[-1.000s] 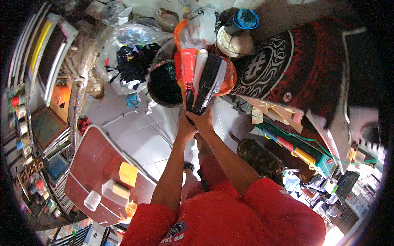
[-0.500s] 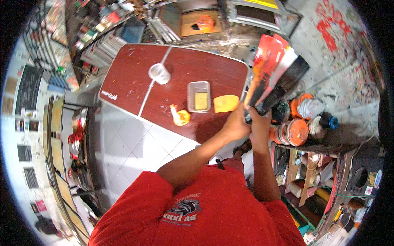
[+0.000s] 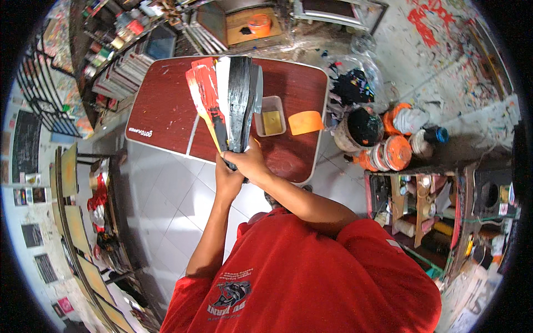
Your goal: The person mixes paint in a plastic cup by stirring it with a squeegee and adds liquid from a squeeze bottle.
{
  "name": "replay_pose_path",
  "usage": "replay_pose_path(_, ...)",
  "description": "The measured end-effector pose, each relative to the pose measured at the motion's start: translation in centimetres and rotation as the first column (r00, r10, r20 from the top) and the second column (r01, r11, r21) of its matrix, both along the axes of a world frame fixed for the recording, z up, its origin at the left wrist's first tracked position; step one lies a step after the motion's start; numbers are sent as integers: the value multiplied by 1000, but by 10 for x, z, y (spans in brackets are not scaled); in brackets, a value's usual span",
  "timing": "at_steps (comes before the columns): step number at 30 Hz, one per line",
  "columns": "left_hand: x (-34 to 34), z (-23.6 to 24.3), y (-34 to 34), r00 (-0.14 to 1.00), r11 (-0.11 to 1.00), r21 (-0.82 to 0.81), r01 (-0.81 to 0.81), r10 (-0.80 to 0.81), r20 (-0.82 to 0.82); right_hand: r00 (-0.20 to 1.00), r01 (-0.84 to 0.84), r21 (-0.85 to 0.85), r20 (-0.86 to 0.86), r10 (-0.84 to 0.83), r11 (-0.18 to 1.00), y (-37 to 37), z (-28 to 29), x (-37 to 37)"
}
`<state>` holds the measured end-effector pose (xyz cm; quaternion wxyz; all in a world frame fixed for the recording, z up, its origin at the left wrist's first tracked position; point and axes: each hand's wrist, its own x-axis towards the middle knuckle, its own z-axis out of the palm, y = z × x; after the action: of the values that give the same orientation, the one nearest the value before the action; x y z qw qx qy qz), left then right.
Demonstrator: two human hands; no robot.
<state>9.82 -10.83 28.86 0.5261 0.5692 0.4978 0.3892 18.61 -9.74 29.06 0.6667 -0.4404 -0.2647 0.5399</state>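
A fanned bundle of long, flat ink spatulas, smeared red, white and black, stands up from my two closed hands over the dark red table. My left hand wraps the narrow handle ends from below. Against it, my right hand grips the same handles a little higher. Just right of the blades, a clear plastic tub sits on the table with a yellow piece inside. Beside the tub lies a flat yellow-orange scraper. The bundle hides part of the tabletop behind it.
The red folding table has a pale rim. To its right stand a bucket with dark contents, orange-stained tubs and a plastic bag of dark scraps. Stacked frames lean at the back left; a shelf unit stands right.
Both hands have swung left with the spatulas, from beside the buckets to over the table. The bundle now covers where the white cup stood.
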Motion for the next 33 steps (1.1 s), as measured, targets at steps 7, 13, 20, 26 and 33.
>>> replay_pose_path(7, 116, -41, -29, 919, 919, 56, 391, -393, 34, 932, 343, -102, 162, -325, 934, -60, -37, 114)
replay_pose_path(13, 283, -87, -86, 707, 700, -182, 691, -707, -35, 801, 594, -350, 171, -574, 725, -162, -102, 269)
replay_pose_path(20, 474, -218, -138, 447, 431, -276, 859, -895, -6, 565, 742, -412, -42, -824, 529, -229, -203, 436)
replay_pose_path(26, 585, -299, -166, 314, 333, -383, 862, -943, -113, 476, 736, -549, 4, -879, 396, -267, -315, 537)
replay_pose_path(33, 655, -396, -167, 221, 209, -259, 943, -975, 20, 418, 717, -584, -77, -905, 381, -272, -372, 599)
